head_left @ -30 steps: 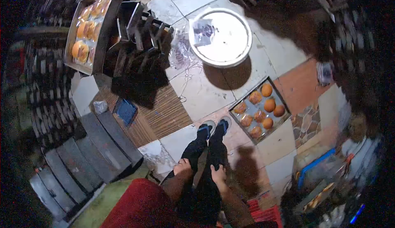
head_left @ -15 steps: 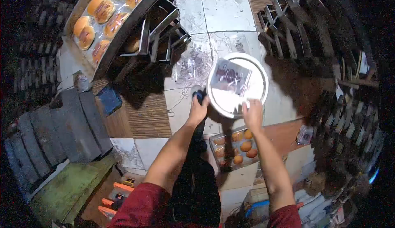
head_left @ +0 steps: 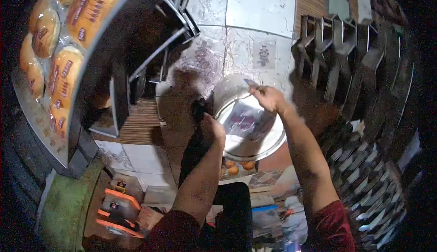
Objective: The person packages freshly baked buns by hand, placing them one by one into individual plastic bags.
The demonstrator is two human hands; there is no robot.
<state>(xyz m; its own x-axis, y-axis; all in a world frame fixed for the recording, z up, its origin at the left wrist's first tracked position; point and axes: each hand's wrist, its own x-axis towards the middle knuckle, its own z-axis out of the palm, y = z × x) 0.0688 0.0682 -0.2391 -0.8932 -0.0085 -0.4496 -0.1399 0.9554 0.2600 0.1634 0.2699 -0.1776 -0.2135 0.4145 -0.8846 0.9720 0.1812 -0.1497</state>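
A white round bucket (head_left: pixel 230 87) stands in front of me, its top leaning towards me so that its far side wall shows. Printed clear plastic bags (head_left: pixel 246 121) lie on its white top. My right hand (head_left: pixel 269 99) is closed at the far right of the rim, and a small corner of plastic shows by its fingertips. At the left edge of the rim is my left hand (head_left: pixel 215 130), thumb up, its other fingers mostly hidden against the bucket. Below the bucket, a tray of round buns (head_left: pixel 233 168) is partly covered from view.
A large tray of bagged buns (head_left: pixel 63 158) sits high on the left, above stacked dark trays (head_left: pixel 152 65). More metal racks (head_left: pixel 334 61) line the right. Loose printed bags (head_left: pixel 264 54) lie on the tiled floor. A green board (head_left: pixel 68 206) and orange-handled items (head_left: pixel 118 220) are lower left.
The bucket has tipped towards me, covering more of the bun tray. My right hand has gone from the near rim to the far right rim. The view has shifted, bringing the bagged buns closer.
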